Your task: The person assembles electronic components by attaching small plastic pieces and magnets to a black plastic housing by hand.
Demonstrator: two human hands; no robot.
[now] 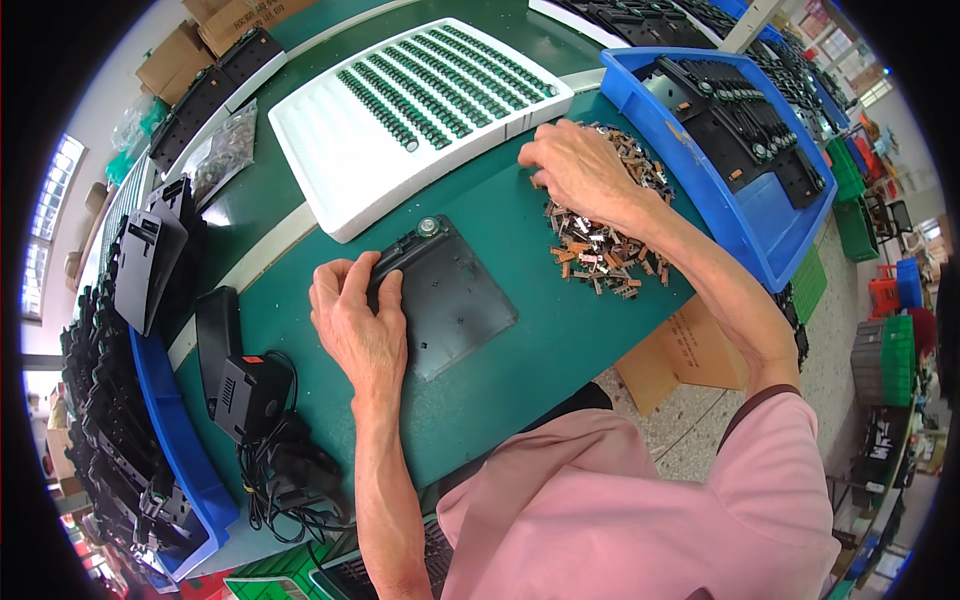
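Note:
My left hand (362,315) is closed on the left edge of a flat black plastic plate (455,305), its thumb and fingers pinching the raised rim. The plate lies on the green mat, with a round silvery piece (428,227) at its far corner. My right hand (578,168) is over the far left part of a heap of small brown and metallic parts (610,250). Its fingers are curled together, and whatever they hold is hidden or too small to make out.
A white foam tray (330,170) with rows of small dark green parts stands beyond the plate. To the right is a blue bin (745,225) of black plates. At the left are a black corded device (245,390) and another blue bin (185,450) full of black parts.

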